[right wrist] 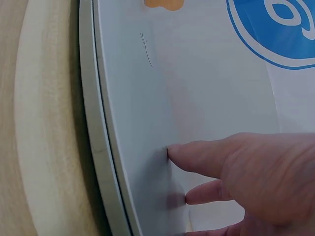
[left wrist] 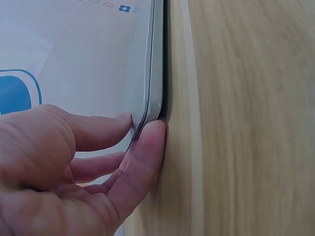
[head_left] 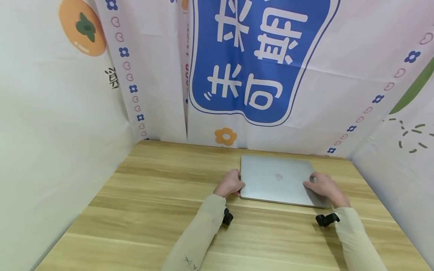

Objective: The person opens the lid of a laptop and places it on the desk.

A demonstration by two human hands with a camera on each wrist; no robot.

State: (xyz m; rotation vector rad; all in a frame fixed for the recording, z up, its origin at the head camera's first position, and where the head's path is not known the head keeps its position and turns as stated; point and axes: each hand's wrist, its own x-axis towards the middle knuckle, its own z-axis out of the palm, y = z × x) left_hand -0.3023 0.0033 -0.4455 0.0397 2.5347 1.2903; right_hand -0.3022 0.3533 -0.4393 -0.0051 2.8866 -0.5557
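A closed silver laptop [head_left: 268,177] with an apple logo on its lid lies near the back of the wooden table. At its left edge my left hand [head_left: 231,182] pinches the front corner. The left wrist view shows the thumb [left wrist: 101,130] on the lid and a fingertip [left wrist: 153,135] against the underside. My right hand [head_left: 323,185] holds the laptop's right edge. Its thumb [right wrist: 197,155] presses on the lid, while its other fingers lie along the side, partly hidden.
The wooden table [head_left: 152,210] stretches out in front and to the left. Behind the laptop hangs a printed cloth [head_left: 159,94] with a blue sign. White cloth walls [head_left: 61,131] close in both sides. Each wrist bears a small black camera [head_left: 327,219].
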